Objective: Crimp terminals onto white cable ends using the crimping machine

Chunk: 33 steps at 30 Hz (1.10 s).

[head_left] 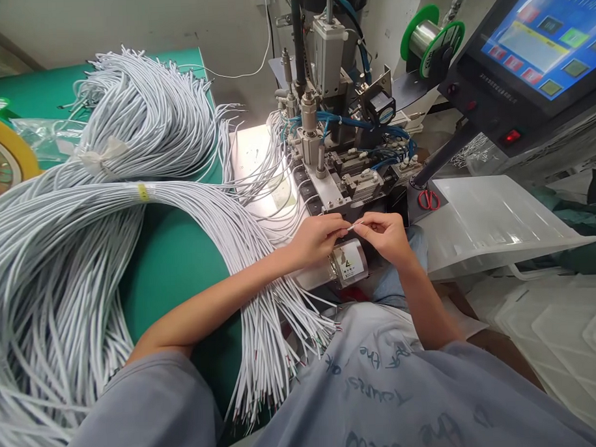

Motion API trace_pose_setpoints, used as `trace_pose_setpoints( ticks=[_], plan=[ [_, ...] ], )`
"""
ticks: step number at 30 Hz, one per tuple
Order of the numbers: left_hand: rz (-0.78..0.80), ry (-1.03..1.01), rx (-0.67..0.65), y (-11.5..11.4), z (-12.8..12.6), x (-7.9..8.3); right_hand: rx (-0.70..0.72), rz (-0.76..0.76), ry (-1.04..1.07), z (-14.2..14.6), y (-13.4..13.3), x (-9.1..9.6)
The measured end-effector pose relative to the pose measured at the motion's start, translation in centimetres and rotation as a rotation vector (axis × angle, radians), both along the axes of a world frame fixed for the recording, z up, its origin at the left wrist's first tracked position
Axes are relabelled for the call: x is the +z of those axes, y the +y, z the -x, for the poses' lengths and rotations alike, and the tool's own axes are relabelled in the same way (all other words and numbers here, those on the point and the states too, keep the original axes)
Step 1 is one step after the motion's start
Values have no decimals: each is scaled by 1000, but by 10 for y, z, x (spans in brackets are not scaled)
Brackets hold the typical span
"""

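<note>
My left hand (322,237) pinches a thin white cable (351,227) near its end. From the other side, the fingertips of my right hand (384,233) close on the tip of that same cable. Both hands meet just in front of a bench machine (335,170) with metal cylinders and blue air hoses. Below them sits a can-shaped part with a white label (350,261). A large bundle of white cables (190,201), banded with yellow tape, curves beneath my left forearm, its cut ends hanging by my lap.
A second tied heap of white cables (147,111) lies on the green table (176,254). At the right are a control screen (550,38), a green-rimmed wire spool (424,40), red-handled scissors (429,200) and a translucent plastic tray (503,210). A yellow reel (24,151) stands far left.
</note>
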<state>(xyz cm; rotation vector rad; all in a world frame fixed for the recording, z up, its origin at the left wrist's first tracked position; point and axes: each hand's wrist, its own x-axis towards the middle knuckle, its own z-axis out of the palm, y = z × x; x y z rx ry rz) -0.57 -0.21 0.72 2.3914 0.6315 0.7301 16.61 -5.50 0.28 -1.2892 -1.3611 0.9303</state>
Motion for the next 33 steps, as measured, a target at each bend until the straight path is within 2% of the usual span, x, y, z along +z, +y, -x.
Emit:
trace_pose_setpoints(
  ticks=[4,11,14,17,19,21,26,29,33],
  plan=[
    [17,-28,-7,-1,0,-3,-53,5,9,2,-2,1],
    [90,-132,45,-4,-1,-4,-213,-24,217,27,-8,-16],
    [35,-152,9,-4,0,-2,-174,-21,244,23,-8,-12],
    [-24,-109,-31,-2,1,0,-56,8,164,10,-6,-1],
    [-36,-76,-23,-2,1,0,-27,14,90,3,-5,3],
    [-29,-69,3,-3,1,-1,-50,5,69,3,-5,2],
    [-1,-118,44,-6,-2,-1,-189,-55,192,22,-8,-13],
    [-119,-51,60,-5,0,-1,-273,-118,44,25,-9,-12],
    [-433,182,12,3,4,2,-122,-103,-191,11,-8,-2]
  ],
)
